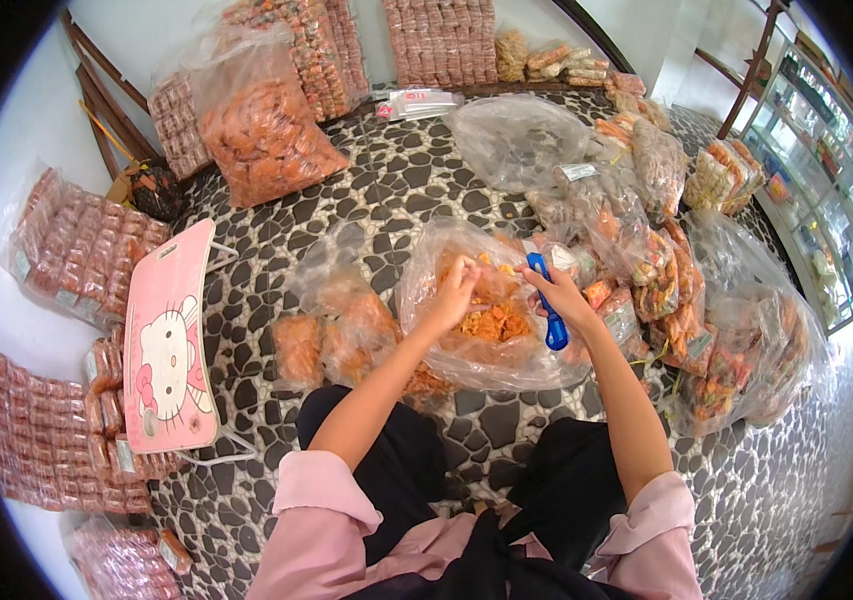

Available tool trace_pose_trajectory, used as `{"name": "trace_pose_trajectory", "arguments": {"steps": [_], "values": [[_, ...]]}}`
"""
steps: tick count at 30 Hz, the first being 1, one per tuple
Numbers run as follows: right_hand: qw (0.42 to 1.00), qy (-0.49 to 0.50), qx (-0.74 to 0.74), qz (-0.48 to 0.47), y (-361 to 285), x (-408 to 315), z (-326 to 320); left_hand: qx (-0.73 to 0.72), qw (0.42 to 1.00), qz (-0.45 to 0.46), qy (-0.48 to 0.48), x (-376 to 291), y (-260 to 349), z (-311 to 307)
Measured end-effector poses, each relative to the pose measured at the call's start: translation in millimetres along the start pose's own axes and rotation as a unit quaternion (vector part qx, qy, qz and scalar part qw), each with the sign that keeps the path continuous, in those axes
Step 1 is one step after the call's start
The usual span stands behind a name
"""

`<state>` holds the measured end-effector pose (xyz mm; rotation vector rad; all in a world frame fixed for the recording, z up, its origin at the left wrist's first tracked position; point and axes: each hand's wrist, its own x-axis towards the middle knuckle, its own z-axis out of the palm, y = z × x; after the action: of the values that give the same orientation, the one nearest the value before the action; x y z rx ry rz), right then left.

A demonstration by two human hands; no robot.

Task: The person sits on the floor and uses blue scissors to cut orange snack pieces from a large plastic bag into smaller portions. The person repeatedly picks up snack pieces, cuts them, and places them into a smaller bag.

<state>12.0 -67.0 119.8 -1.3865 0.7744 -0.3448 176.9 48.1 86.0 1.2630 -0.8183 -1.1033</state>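
A blue utility knife (547, 300) is in my right hand (566, 291), slanting across the palm with its wide end towards me. My left hand (456, 289) is level with it, thumb and fingers curled close together. Whether anything thin is pinched in those fingers is too small to tell. Beneath both hands lies a large open clear plastic bag (426, 262), its rim spread over the floor. Orange snack pieces (497, 321) show inside it. Left of the bag are clear packs of orange snacks (299, 349).
On the right, filled snack bags (741, 360) are heaped close to my right arm. A pink folding table (171, 300) stands on edge at left. Stacked packs (43, 427) line the wall. A big orange snack sack (269, 127) and a glass cabinet (820, 172) are farther off.
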Motion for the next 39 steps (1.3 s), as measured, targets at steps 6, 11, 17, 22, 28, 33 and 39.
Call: {"name": "trace_pose_trajectory", "arguments": {"steps": [6, 11, 17, 22, 28, 33, 39], "values": [[0.950, 0.046, -0.269, -0.151, -1.8, 2.9, 12.3, -0.056, 0.988, -0.139, 0.030, 8.4, -3.0, -4.3], [0.892, 0.141, -0.355, -0.243, 9.9, 13.3, 12.7, -0.090, 0.974, -0.208, 0.027, -0.2, 12.3, 3.1], [0.950, 0.167, -0.256, -0.061, 19.0, 28.7, 1.1, -0.103, 0.973, -0.208, -0.011, -0.5, 28.1, -9.5], [0.995, 0.086, -0.027, 0.033, 25.2, 30.1, -1.3, -0.007, 0.996, -0.092, -0.013, 0.1, 22.0, -15.7], [0.977, 0.023, 0.189, 0.094, 19.8, 26.7, 4.6, -0.001, 0.997, -0.061, 0.053, 1.4, 20.9, -8.2], [0.991, 0.048, 0.082, 0.098, 16.9, 24.8, 2.6, -0.076, 0.993, -0.082, 0.048, 0.7, 24.1, -6.0], [0.994, -0.001, 0.037, 0.099, 13.2, 17.3, 2.9, -0.041, 0.995, -0.073, 0.057, -1.9, 21.7, -4.3]]}}
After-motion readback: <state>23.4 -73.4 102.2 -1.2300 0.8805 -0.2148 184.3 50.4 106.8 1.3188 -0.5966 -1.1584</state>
